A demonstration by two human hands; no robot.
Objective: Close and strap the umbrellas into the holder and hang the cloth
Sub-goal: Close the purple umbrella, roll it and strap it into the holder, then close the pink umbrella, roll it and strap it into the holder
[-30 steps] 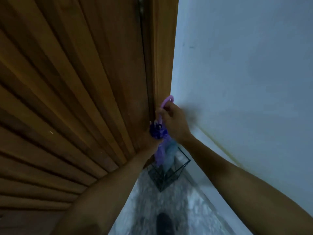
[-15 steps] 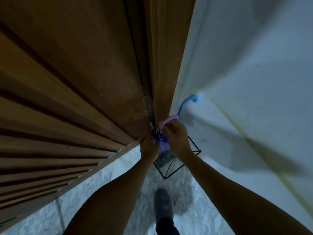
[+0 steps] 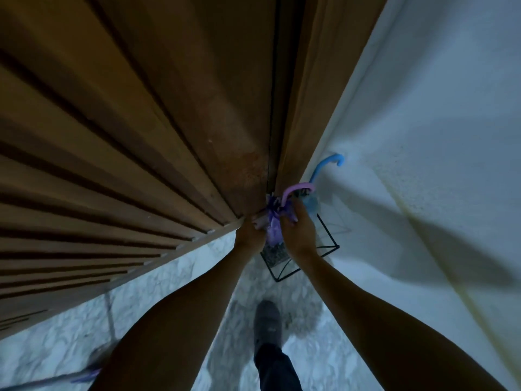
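A folded purple umbrella (image 3: 273,231) with a pink hooked handle (image 3: 296,190) stands upright in a black wire holder (image 3: 328,244) in the corner by the door. My left hand (image 3: 251,235) grips its bunched canopy from the left. My right hand (image 3: 298,230) holds it from the right, fingers curled just below the pink handle. Behind it a blue umbrella (image 3: 311,206) with a blue hooked handle (image 3: 328,162) leans in the same holder against the wall. No cloth is in view.
A brown wooden door (image 3: 169,136) fills the left, a pale wall (image 3: 423,136) the right. The floor (image 3: 169,280) is pale marble. My shoe (image 3: 267,323) stands just before the holder. A thin purple-tipped rod (image 3: 81,375) lies at the bottom left.
The view has tilted down from the door toward the floor and holder. The blue handle has come into sight. Both hands have stayed on the purple umbrella.
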